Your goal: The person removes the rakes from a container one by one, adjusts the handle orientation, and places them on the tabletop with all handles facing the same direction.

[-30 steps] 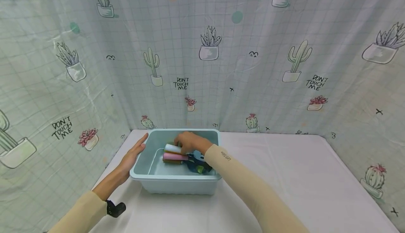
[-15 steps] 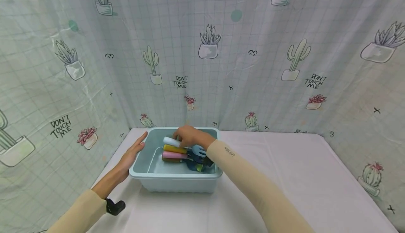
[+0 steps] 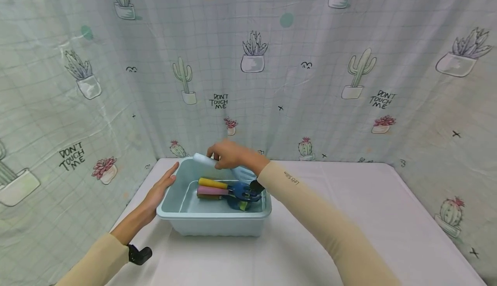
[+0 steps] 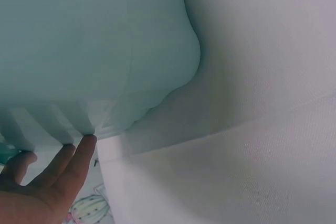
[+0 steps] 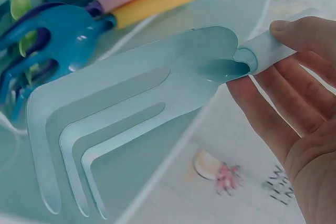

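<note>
My right hand [image 3: 229, 153] holds a light blue garden hand rake [image 5: 205, 45] by its handle, over the back part of a pale blue plastic tub [image 3: 213, 227]. In the right wrist view the thumb lies on top of the handle, and the rake's three bent tines point down. My left hand [image 3: 157, 194] rests with straight fingers against the tub's left side; its fingertips [image 4: 86, 142] touch the ribbed wall. Inside the tub lie a yellow-handled blue fork [image 5: 79, 32], a pink-handled tool [image 3: 211, 190] and a brown-handled tool [image 3: 208, 197], their heads overlapping.
The tub stands on a white-covered table [image 3: 341, 204], left of its middle. A cactus-print curtain [image 3: 303, 87] hangs behind the table and along both sides. A small green piece [image 3: 243, 205] shows among the tool heads.
My right hand has lifted the light blue rake up off the other tools, uncovering the yellow handle. The left hand stays at the tub's side.
</note>
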The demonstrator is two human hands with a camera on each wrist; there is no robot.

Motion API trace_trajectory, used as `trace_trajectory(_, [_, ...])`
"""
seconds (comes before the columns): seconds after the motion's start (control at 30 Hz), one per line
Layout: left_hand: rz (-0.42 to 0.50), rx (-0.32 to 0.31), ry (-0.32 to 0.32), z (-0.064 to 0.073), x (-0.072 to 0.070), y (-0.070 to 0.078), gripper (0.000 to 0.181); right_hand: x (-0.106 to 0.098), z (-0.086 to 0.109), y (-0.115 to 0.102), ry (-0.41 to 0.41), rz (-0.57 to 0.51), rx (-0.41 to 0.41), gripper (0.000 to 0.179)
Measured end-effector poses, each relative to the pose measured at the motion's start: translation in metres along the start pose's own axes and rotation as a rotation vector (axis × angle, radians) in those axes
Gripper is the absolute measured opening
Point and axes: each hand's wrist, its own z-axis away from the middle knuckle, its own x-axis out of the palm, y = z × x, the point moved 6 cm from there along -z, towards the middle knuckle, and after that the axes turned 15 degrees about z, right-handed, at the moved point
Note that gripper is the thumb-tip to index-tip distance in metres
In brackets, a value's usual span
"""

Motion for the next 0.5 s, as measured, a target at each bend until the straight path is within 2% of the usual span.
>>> trace_trajectory(0.23, [0.005, 0.016, -0.008, -0.001, 0.0, 0.002, 0.064, -0.029, 0.019, 0.0, 0.038, 0.037, -0.025, 0.037])
trace_trajectory(0.5, [-0.008, 0.01, -0.004, -0.004, 0.0, 0.0, 0.061, -0.049, 0.054, 0.02, 0.074, 0.059, 0.005, 0.037])
